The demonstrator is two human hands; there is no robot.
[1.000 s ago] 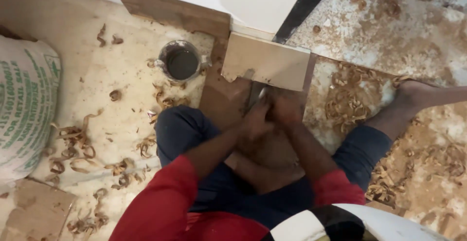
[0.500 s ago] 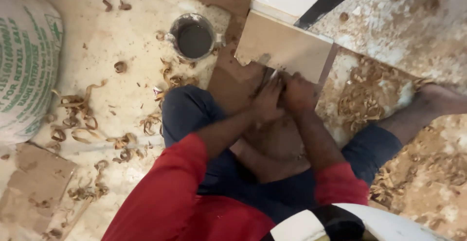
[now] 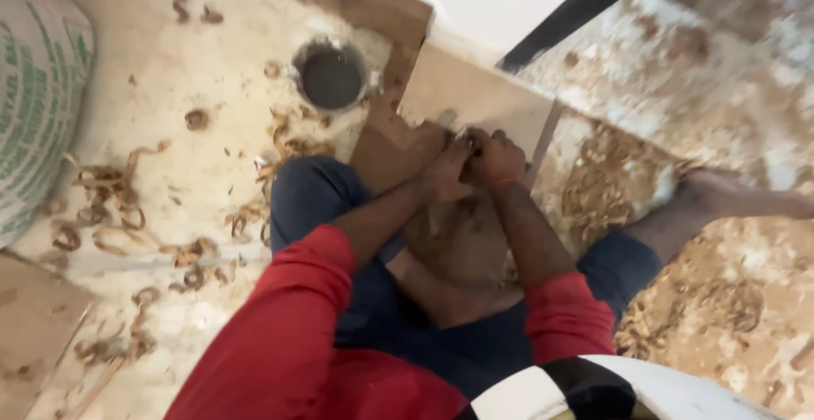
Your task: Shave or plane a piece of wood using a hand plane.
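Head view: fingers of both hands are curled tight together at the near edge of a pale board [image 3: 479, 94]; what they clamp is hidden and cannot be identified. Left hand [image 3: 445, 170] and right hand [image 3: 498, 159] touch each other. The board lies on the floor between the knees, over a darker plank [image 3: 386, 144]. A metal cup [image 3: 332, 77] stands near. Shavings [image 3: 110, 208] litter the floor, and a sack [image 3: 34, 98] sits far left.

Cup [image 3: 332, 75] left of board [image 3: 475, 98], sack [image 3: 38, 98] far left, shavings [image 3: 110, 208] between
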